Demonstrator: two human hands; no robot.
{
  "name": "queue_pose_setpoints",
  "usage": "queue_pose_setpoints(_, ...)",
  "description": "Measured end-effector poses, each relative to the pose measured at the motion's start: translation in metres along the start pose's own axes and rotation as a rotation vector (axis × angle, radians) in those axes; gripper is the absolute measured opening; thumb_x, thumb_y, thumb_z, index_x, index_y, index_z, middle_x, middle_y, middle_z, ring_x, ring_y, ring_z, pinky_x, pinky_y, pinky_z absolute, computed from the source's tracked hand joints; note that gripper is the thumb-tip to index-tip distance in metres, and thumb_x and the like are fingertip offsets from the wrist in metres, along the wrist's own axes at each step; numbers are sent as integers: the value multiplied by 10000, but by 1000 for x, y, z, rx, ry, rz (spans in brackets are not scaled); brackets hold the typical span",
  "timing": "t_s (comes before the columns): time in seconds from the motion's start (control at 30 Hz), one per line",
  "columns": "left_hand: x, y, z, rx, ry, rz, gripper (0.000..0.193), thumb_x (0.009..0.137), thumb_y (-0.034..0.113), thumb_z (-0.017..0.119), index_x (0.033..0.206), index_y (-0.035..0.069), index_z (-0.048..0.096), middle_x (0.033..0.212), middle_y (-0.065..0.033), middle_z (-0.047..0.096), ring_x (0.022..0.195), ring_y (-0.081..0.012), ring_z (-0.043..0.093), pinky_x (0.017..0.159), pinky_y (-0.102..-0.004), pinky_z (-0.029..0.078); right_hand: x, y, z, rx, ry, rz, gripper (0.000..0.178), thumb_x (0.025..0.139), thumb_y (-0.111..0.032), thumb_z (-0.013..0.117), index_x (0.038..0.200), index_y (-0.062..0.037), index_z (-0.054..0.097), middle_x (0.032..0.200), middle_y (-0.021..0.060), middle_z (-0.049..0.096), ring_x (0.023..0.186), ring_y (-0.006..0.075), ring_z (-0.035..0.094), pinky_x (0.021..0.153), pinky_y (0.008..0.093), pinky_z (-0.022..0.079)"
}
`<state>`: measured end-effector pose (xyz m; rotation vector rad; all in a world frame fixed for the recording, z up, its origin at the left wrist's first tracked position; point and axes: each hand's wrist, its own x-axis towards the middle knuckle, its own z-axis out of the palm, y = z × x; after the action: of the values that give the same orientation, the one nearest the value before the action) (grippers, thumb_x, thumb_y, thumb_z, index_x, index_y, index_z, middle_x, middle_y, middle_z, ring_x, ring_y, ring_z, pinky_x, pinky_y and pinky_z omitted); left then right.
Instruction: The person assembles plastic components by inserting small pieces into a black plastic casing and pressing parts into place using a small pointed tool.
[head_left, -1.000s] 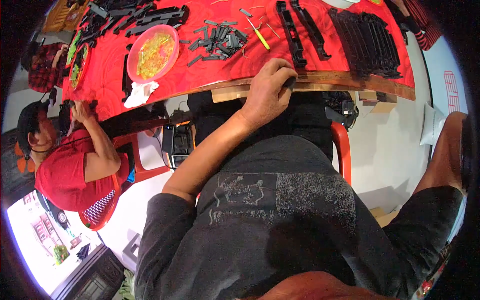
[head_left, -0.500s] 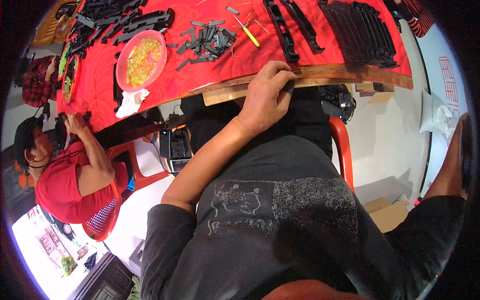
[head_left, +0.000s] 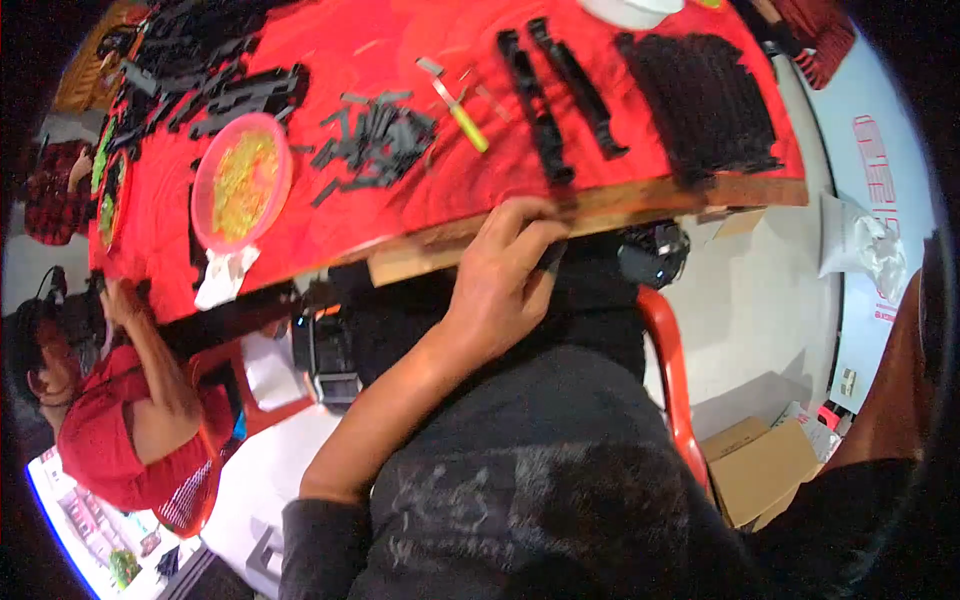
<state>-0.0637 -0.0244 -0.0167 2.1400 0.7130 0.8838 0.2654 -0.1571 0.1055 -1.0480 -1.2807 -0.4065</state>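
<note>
My left hand rests at the table's front edge, fingers curled and thumb close to them. A dark patch shows between thumb and fingers; I cannot make out what it is. My right forearm is raised at the right rim of the picture, and its hand is out of sight. Beyond my left hand, on the red cloth, lie a small knife-like tool with a yellow handle, a heap of small dark strips and two long black parts, one nearer my hand.
Black long parts lie in a row at the right. A pink bowl of yellowish pieces and a white tissue are at the left. A white bowl is at the far edge. A co-worker in red sits left. Cardboard boxes stand right.
The view has shifted, so the table sits lower in the picture and a white bowl appears at the far side. My left hand stays curled at the table edge.
</note>
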Motion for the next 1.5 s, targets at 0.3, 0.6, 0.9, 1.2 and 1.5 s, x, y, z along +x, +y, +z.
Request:
queue_pose_setpoints(0.3, 17, 3, 2, -63, -25, 23, 394, 675, -79, 643, 1060, -2, 609, 1133, -190, 575, 1072, -408, 590, 922, -461, 499, 19, 37, -19, -151, -90, -66, 406, 1037, -181, 439, 1325, 73, 574, 1285, 207, 640, 1166, 302, 631, 979, 369, 511)
queue_pose_setpoints(0.6, 15, 3, 4, -51, -63, 20, 397, 713, -97, 630, 1096, 10, 625, 1159, -194, 594, 1102, -404, 610, 967, -432, 498, 27, 41, -15, -263, -126, -159, 400, 1034, -176, 445, 1322, 65, 580, 1279, 196, 644, 1156, 288, 636, 965, 354, 516)
queue_pose_setpoints(0.9, 68, -26, 14, 259, 44, 48, 523, 712, 2, 690, 1224, 47, 592, 1256, -196, 542, 1108, -425, 595, 915, -459, 533, 22, 25, -2, -382, -202, -188, 393, 1030, -172, 451, 1319, 58, 585, 1274, 185, 647, 1146, 273, 640, 950, 338, 522)
queue_pose_setpoints(1.2, 77, -27, 21, 309, 38, 50, 454, 705, 49, 733, 1148, 72, 633, 1293, -236, 500, 1142, -430, 545, 884, -501, 528, 19, 1, 61, -443, -288, -226, 387, 1027, -168, 456, 1316, 51, 590, 1269, 174, 651, 1136, 259, 645, 935, 322, 527)
queue_pose_setpoints(1.5, 91, -18, 41, 202, 38, 109, 408, 712, 25, 695, 1117, 72, 667, 1178, -199, 537, 1085, -399, 587, 874, -487, 534, 63, -21, 48, -614, -383, -407, 380, 1023, -163, 462, 1313, 43, 595, 1264, 163, 655, 1126, 244, 650, 920, 306, 532)
